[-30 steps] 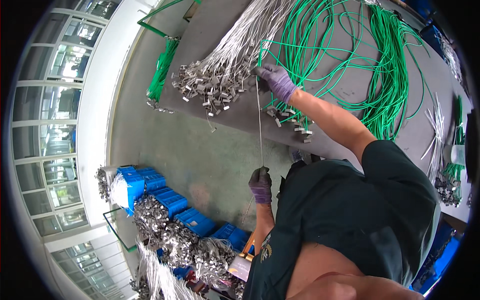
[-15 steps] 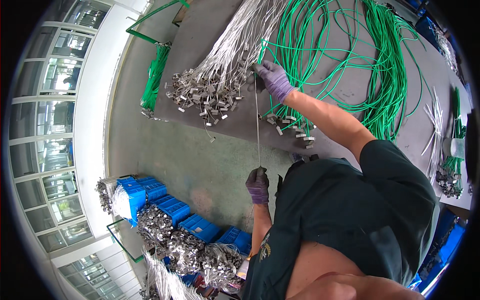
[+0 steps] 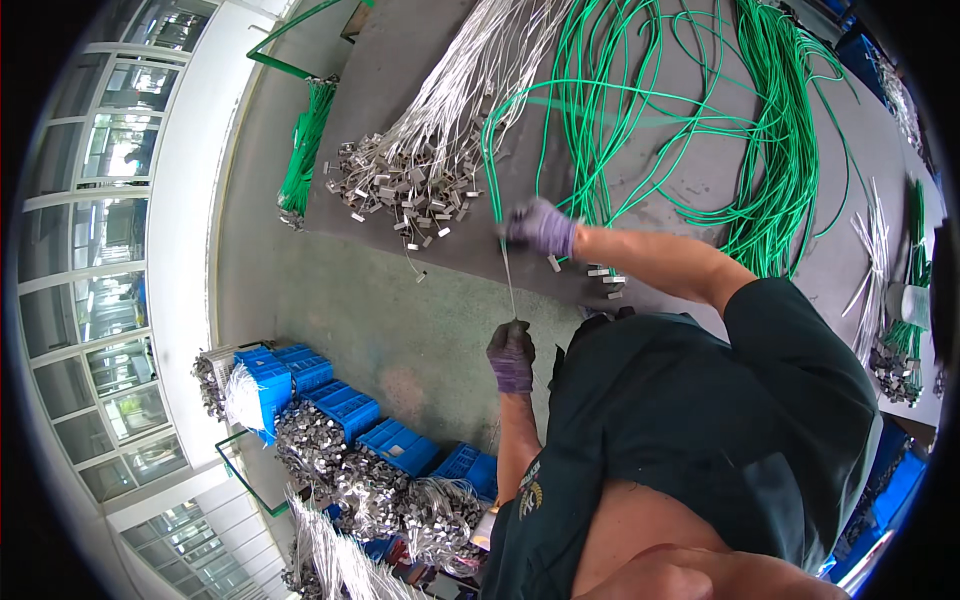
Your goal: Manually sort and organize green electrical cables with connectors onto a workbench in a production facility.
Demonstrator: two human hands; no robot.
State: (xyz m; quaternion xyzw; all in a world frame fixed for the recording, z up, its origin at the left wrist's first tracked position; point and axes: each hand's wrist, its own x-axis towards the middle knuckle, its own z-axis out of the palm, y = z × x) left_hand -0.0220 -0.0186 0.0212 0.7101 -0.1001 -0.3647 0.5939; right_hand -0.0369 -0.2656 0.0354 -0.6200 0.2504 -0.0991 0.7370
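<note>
Big windows run down the left side of the room, and a green-grey floor [image 3: 400, 320] lies open between them and the long grey surface [image 3: 680, 190]. That floor strip is wide and bare next to the surface's near edge. Lower down, blue bins [image 3: 370, 420] full of grey metal bits stand in a row on the floor.

On the surface lie many loops of green wire [image 3: 760, 130] and a bunch of silver wires [image 3: 470, 80] with small metal ends [image 3: 400, 185] heaped near the edge.

Both hands wear purple gloves. The right hand [image 3: 540, 226] sits at the surface's edge, with its fingers pinched shut on the top of one thin silver wire [image 3: 510, 280]. The left hand [image 3: 512, 356] is below it, over the floor, with fingers closed around the wire's lower end. The wire runs straight and tight between the two hands.

Since half a second ago, the right hand has come down toward the edge, so the two hands are closer together and the stretch of wire between them is shorter.
</note>
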